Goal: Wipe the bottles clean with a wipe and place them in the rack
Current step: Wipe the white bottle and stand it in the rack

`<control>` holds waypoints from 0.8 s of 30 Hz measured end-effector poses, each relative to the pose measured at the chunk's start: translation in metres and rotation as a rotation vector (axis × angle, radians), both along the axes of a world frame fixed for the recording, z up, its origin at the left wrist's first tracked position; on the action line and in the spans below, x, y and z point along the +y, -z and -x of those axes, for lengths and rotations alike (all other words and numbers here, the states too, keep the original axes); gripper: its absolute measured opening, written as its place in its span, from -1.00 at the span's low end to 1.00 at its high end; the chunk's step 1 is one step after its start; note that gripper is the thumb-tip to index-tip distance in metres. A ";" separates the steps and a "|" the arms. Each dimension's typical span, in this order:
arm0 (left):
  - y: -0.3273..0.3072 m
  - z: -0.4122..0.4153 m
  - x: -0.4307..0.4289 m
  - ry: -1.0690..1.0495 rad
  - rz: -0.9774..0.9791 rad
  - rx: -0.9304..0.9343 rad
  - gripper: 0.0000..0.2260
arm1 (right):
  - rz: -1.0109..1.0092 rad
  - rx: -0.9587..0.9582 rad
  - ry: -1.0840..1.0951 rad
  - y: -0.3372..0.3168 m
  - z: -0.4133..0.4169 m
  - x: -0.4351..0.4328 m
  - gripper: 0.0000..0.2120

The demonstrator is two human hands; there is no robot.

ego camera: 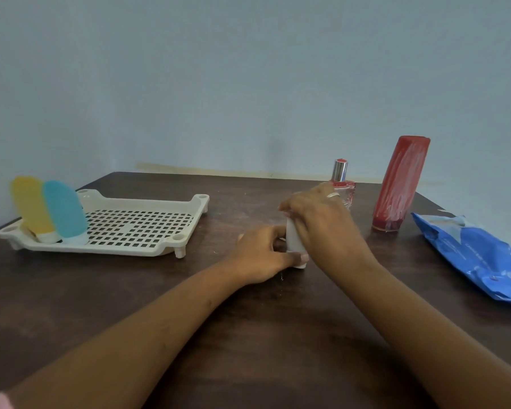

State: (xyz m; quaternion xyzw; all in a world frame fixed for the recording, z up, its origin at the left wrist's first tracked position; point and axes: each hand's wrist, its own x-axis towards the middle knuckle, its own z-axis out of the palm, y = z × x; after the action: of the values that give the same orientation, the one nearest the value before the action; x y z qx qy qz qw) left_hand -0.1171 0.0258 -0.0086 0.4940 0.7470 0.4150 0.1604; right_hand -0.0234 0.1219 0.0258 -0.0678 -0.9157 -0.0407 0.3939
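A small white bottle (295, 243) stands on the dark table between both hands. My left hand (263, 253) grips its lower part, thumb across the base. My right hand (319, 222) curls over its top and right side; whether it holds a wipe I cannot tell. A cream perforated rack (136, 228) lies at the left, with a yellow bottle (30, 205) and a teal bottle (64, 211) standing at its left end. A small red perfume bottle (341, 178) with a silver cap stands behind my right hand. A tall red bottle (400, 184) stands at the right.
A blue pack of wipes (478, 255) lies at the right edge of the brown table (248, 320). A pale blue wall rises behind the table's far edge.
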 end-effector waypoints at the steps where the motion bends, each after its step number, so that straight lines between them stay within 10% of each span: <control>1: -0.001 -0.001 -0.001 -0.002 -0.016 0.005 -0.80 | -0.040 -0.042 0.040 0.001 0.002 -0.004 -0.72; 24: 0.002 0.006 0.002 0.095 -0.030 -0.239 -0.61 | 0.053 0.006 0.092 -0.011 -0.004 -0.003 -0.88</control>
State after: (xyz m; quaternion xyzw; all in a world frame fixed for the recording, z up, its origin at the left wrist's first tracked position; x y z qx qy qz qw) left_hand -0.1232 0.0277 -0.0111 0.4782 0.6921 0.4739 0.2602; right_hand -0.0195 0.1188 0.0366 -0.1204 -0.9112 -0.0343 0.3924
